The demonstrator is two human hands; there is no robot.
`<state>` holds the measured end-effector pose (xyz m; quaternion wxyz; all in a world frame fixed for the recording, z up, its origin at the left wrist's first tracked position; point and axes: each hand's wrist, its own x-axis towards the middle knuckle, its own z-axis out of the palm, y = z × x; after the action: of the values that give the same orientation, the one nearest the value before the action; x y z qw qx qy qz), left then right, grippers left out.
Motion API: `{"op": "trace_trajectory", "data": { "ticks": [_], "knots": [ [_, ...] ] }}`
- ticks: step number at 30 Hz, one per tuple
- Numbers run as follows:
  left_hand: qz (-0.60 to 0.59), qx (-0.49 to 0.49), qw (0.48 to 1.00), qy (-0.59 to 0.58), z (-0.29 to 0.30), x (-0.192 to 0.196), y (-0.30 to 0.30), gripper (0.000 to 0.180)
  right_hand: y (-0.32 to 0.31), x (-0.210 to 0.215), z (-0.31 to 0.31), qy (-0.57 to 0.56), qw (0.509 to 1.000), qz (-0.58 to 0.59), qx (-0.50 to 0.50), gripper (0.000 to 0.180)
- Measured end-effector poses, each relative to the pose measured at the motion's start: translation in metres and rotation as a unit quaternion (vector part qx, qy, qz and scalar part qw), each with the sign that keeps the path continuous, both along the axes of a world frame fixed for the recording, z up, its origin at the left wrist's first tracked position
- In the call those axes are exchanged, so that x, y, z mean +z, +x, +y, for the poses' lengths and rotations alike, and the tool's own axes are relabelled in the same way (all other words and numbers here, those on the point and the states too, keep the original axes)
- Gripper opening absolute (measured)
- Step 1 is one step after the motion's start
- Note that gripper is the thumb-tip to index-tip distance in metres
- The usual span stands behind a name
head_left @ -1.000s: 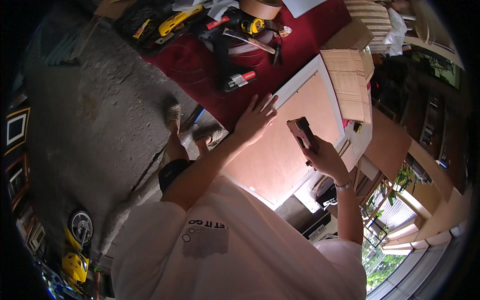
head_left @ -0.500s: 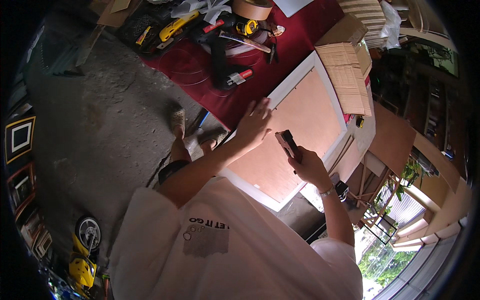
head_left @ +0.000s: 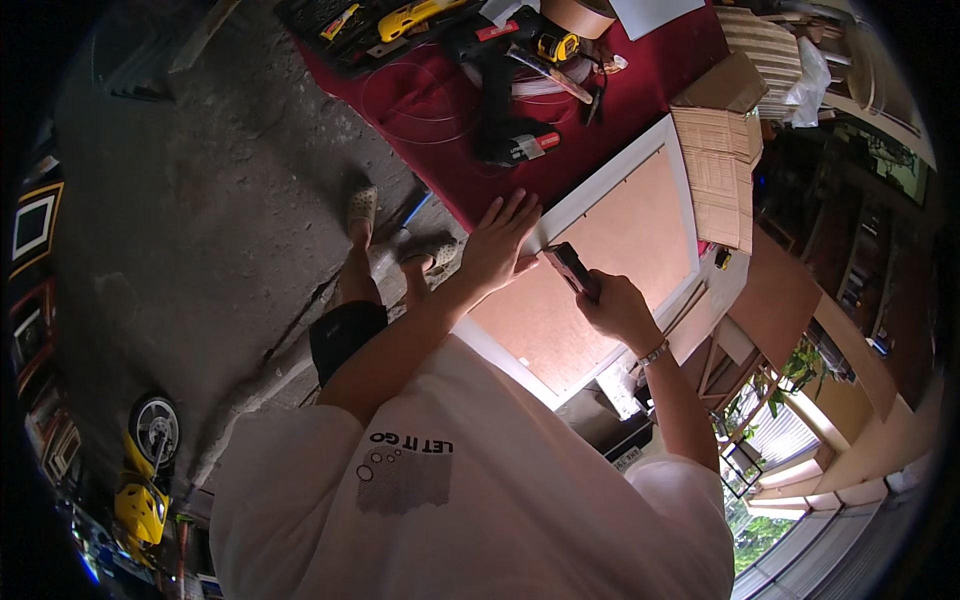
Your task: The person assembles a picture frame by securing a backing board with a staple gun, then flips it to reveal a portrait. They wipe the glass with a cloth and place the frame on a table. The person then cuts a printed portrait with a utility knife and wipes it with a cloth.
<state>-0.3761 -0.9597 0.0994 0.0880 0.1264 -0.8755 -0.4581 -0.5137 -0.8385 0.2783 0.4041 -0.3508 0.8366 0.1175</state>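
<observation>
A picture frame with a white border (head_left: 598,190) lies back side up, its brown backing board (head_left: 622,245) filling the middle. Small dark points stick out along the frame's inner edge. My left hand (head_left: 500,245) rests open, fingers stretched, on the frame's left border. In my closed right hand (head_left: 618,312) is a staple gun (head_left: 570,268), held over the backing board. Its nose is close to the left inner edge, beside my left fingertips; whether it touches is hard to tell.
Beyond the frame, a red cloth (head_left: 420,120) carries a cordless drill (head_left: 500,115), a tape measure (head_left: 558,45), a yellow utility knife (head_left: 415,17) and a tape roll (head_left: 580,15). Folded cardboard (head_left: 712,165) lies against the frame's far right. Another person's legs (head_left: 358,270) stand at left.
The staple gun has moved toward the frame's left inner edge. My left hand has settled by that border, its fingers nearer the staple gun's nose. The whole view has shifted a little.
</observation>
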Motion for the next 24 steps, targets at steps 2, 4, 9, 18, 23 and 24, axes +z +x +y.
{"op": "trace_trajectory", "data": {
  "ticks": [2, 4, 9, 18, 23, 24],
  "knots": [
    [-0.004, -0.003, 1.0, -0.002, 0.001, -0.001, 0.0, 0.087, 0.004, 0.002, -0.005, 0.011, 1.0, 0.012, 0.001, 0.019],
    [-0.004, -0.004, 1.0, -0.008, 0.002, -0.005, 0.0, 0.088, 0.005, 0.001, -0.011, 0.021, 1.0, 0.021, 0.007, 0.02],
    [-0.013, -0.01, 0.999, -0.029, 0.0, -0.002, -0.001, 0.087, 0.004, 0.001, -0.035, 0.096, 0.994, 0.058, -0.01, 0.028],
    [0.054, -0.028, 0.994, -0.088, 0.019, 0.007, 0.009, 0.055, 0.011, 0.058, 0.021, 0.021, 0.987, -0.052, -0.152, 0.029],
    [0.027, -0.102, 0.973, -0.205, 0.023, 0.008, 0.005, 0.04, 0.038, 0.082, 0.054, -0.058, 0.964, -0.054, -0.253, 0.028],
    [0.014, -0.116, 0.972, -0.204, 0.022, 0.015, 0.007, 0.038, 0.043, 0.076, 0.061, -0.081, 0.962, -0.053, -0.254, 0.027]
  ]
}}
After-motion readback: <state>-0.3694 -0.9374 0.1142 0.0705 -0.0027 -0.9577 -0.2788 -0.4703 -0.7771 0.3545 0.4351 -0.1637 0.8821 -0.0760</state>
